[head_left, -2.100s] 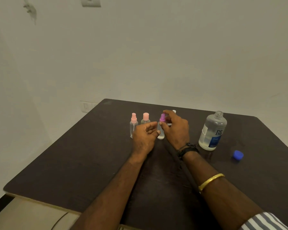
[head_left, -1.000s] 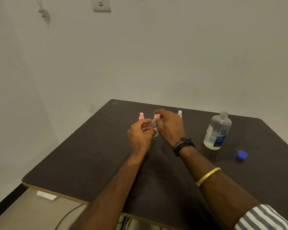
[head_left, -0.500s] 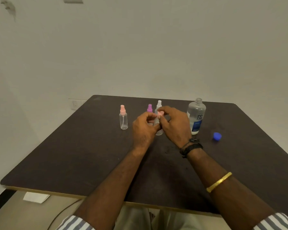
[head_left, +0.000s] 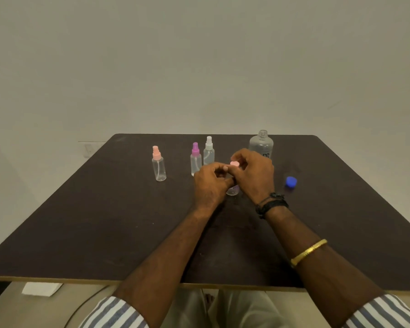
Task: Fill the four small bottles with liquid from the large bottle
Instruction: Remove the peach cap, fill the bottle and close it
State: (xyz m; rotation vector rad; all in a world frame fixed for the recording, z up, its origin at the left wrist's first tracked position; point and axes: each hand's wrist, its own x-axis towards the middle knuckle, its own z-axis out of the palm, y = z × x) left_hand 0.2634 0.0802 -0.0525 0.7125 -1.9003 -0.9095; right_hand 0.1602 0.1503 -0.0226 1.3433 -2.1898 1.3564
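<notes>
Gripping a pink-capped spray bottle [head_left: 232, 191] between them, both hands work just in front of the row. The left hand [head_left: 210, 183] curls round its clear body. The right hand [head_left: 253, 175] bends over the top, fingertips pinching the pink cap [head_left: 234, 164]. A second ago this bottle stood in line with the others. It has since been drawn out toward the person, and I cannot tell whether its base rests on the bench [head_left: 81, 221] or hangs just above it. Two seconds back the hands were at the purple-capped one. I read this as unscrewing the sprayer to open the neck for pouring, with filling of this bottle not yet begun.

The other pink-capped bottle [head_left: 159, 166] stands alone to the left. The purple-capped bottle [head_left: 195, 159] and white-capped bottle [head_left: 209, 151] stand close together beyond the left hand, both upright and capped. The large bottle [head_left: 260, 145] stands behind the right hand with its threaded neck bare. Its blue cap [head_left: 291, 181] lies apart on the right.

The small bottles are thin, clear plastic cylinders with narrow stepped sprayer heads, probably light and easily tipped. The large one is translucent and round-shouldered, its label half hidden. The bench is matt dark brown with a pale edge.
</notes>
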